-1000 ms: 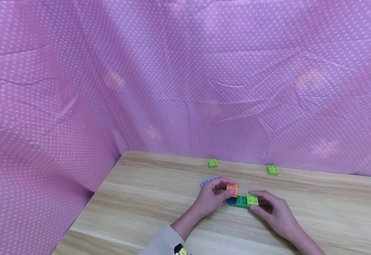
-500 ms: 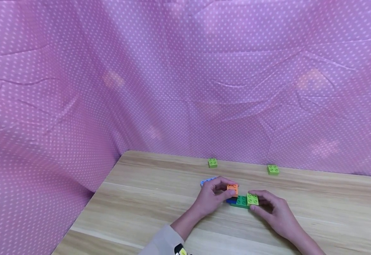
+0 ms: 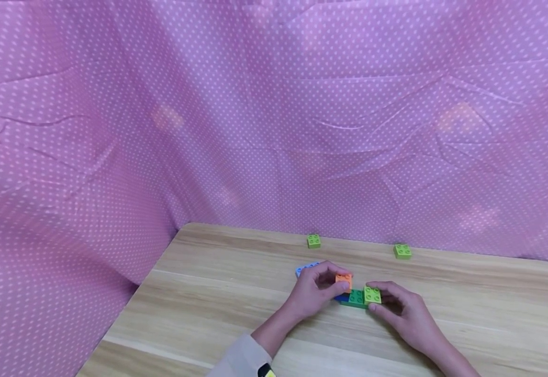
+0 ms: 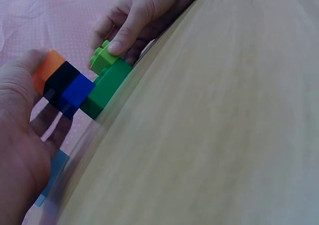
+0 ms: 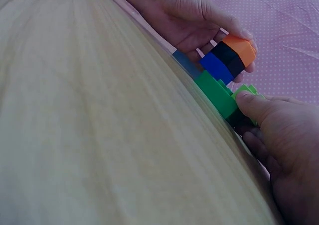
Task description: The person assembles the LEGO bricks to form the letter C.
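My left hand (image 3: 312, 292) grips a small stack of toy building bricks between thumb and fingers. An orange brick (image 3: 343, 281) tops it, a black brick (image 4: 61, 80) is in the middle, and a blue brick (image 4: 78, 91) is at the bottom. This stack stands over the left end of a longer green brick (image 3: 356, 297) on the table; whether it is fully seated I cannot tell. On the green brick's right end sits a lime brick (image 3: 372, 294), pinched by my right hand (image 3: 407, 314), its thumb at the near side.
A light blue studded brick (image 3: 305, 268) lies behind my left hand, partly hidden. Two more lime bricks stand near the back edge of the wooden table (image 3: 208, 293), one at left (image 3: 313, 241) and one at right (image 3: 402, 251). Pink dotted cloth (image 3: 274, 131) hangs behind.
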The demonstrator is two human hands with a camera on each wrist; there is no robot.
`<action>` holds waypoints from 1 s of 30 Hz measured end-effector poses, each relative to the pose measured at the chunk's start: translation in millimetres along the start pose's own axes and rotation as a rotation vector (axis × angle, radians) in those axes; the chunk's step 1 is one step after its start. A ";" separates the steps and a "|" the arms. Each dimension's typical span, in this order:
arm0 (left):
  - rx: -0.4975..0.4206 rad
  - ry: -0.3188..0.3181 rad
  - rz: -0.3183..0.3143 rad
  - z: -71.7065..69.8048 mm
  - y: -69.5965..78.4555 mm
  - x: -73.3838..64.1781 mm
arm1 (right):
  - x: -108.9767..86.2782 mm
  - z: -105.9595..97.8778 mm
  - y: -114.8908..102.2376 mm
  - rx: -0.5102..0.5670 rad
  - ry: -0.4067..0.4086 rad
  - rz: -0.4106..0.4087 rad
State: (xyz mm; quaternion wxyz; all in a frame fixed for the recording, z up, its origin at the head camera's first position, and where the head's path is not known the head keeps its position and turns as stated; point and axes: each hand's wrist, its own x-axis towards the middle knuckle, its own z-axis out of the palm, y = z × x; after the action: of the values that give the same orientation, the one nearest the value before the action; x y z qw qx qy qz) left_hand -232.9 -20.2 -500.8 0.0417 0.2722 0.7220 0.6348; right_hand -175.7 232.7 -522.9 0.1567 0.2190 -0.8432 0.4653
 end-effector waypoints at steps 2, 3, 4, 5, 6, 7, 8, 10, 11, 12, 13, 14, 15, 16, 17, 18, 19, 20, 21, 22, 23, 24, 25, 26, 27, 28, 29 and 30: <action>-0.014 0.002 -0.006 0.0 0.2 -0.3 | 0.4 0.7 0.2 0.002 -0.002 0.000; -0.022 0.001 -0.008 0.0 0.1 -0.5 | 0.6 1.0 0.2 0.001 -0.003 0.001; -0.029 0.000 -0.009 0.0 0.1 -0.8 | 0.8 1.3 0.3 0.001 -0.003 0.002; -0.033 -0.003 -0.011 0.0 0.1 -1.1 | 0.9 1.5 0.4 0.001 -0.001 0.001; -0.035 -0.004 -0.013 -0.1 0.0 -1.4 | 1.0 1.7 0.5 0.001 0.000 0.000; -0.036 -0.004 -0.013 -0.2 0.2 -1.7 | 0.9 1.8 0.6 0.005 0.001 -0.002; -0.034 -0.003 -0.013 -0.3 0.4 -2.1 | 0.8 2.0 0.7 0.008 0.001 -0.005; -0.026 0.000 -0.015 -0.3 1.1 -2.6 | 0.6 2.2 0.9 0.012 -0.001 -0.012; -0.021 0.002 -0.016 -0.4 1.3 -2.7 | 0.4 2.1 0.8 0.014 -0.002 -0.014; -0.017 0.005 -0.016 -0.4 2.1 -2.7 | 0.3 1.9 0.7 0.014 -0.003 -0.014; -0.015 0.007 -0.017 -0.2 2.5 -2.6 | 0.2 1.7 0.6 0.014 -0.004 -0.015; -0.015 0.011 -0.019 -0.1 3.4 -2.7 | 0.3 1.3 0.3 0.011 -0.004 -0.013; -0.013 0.013 -0.022 0.0 4.0 -2.6 | 0.5 0.9 0.1 0.006 -0.003 -0.011; -0.013 0.017 -0.025 0.2 4.8 -2.4 | 0.8 0.5 -0.2 0.001 -0.001 -0.009; -0.013 0.020 -0.029 0.5 5.2 -2.3 | 1.2 0.1 -0.4 -0.004 0.000 -0.006; -0.013 0.023 -0.030 0.8 5.6 -2.0 | 1.6 -0.1 -0.6 -0.008 0.001 -0.005; -0.011 0.028 -0.029 1.1 5.6 -2.2 | 1.9 -0.2 -0.7 -0.012 0.003 -0.004; -0.009 0.031 -0.026 1.3 5.4 -2.2 | 2.1 0.0 -0.6 -0.012 0.004 -0.003; -0.007 0.032 -0.025 1.4 4.2 -2.1 | 2.1 0.3 -0.5 -0.011 0.003 -0.003; -0.004 0.032 -0.017 1.5 2.8 -2.3 | 1.9 0.7 -0.4 -0.007 0.002 -0.003; -0.006 0.030 -0.010 1.6 1.4 -2.4 | 1.7 1.0 -0.4 -0.004 0.002 -0.005; -0.007 0.027 -0.003 1.8 -0.7 -2.4 | 1.3 1.2 -0.2 -0.004 0.002 -0.007; -0.008 0.023 0.003 2.1 -2.4 -2.6 | 0.9 1.4 0.1 -0.004 0.002 -0.007; -0.011 0.018 0.006 2.4 -4.1 -2.5 | 0.5 1.4 0.3 -0.005 0.001 -0.006; -0.012 0.012 0.010 2.7 -5.8 -2.6 | 0.2 1.3 0.4 -0.009 0.002 -0.006; -0.008 0.007 0.016 3.1 -6.9 -2.6 | -0.2 1.0 0.5 -0.013 0.002 -0.005; -0.008 0.002 0.015 3.5 -7.9 -2.7 | -0.6 0.7 0.7 -0.017 0.003 -0.003; -0.003 -0.003 0.016 3.8 -8.9 -2.8 | -0.9 0.5 0.8 -0.020 0.003 0.000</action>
State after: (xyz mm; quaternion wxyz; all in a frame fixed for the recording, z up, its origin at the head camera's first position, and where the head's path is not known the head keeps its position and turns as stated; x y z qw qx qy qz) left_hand -232.0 -18.5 -510.7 0.0381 0.2789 0.7186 0.6359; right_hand -175.3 232.8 -524.2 0.1602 0.2167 -0.8477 0.4570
